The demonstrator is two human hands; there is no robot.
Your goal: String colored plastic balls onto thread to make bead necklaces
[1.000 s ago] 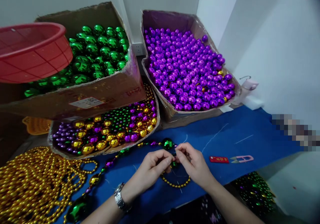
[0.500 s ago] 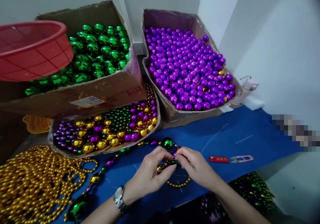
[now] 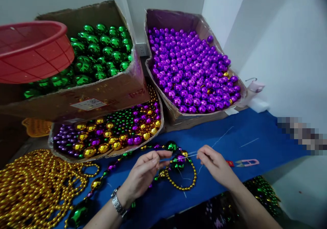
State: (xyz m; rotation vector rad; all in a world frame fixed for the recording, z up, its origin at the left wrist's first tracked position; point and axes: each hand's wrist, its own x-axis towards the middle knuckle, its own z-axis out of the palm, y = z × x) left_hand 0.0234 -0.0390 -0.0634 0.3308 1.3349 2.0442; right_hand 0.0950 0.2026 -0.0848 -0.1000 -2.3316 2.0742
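Observation:
A thin white thread (image 3: 190,156) runs taut between my two hands, above the blue cloth. My left hand (image 3: 144,173), with a metal watch on its wrist, pinches one end between thumb and fingers. The other end is gripped in the closed fingers of my right hand (image 3: 216,164). Just below the thread lies a loop of small gold beads (image 3: 184,189), joined to a cluster with a purple bead (image 3: 180,158) and green beads. From there a bead garland (image 3: 111,167) curves left to a large green bead (image 3: 79,213).
Pink-handled thread snips (image 3: 247,162) and a partly covered red packet (image 3: 230,163) lie right. Behind stand cardboard boxes of green balls (image 3: 105,52), purple balls (image 3: 187,74) and mixed beads (image 3: 112,127). Gold bead strands (image 3: 33,188) pile at left, under a red basket (image 3: 35,52).
My hands were close together at the bead cluster. They have moved apart, left hand leftward and right hand rightward, drawing the thread straight and uncovering the gold loop.

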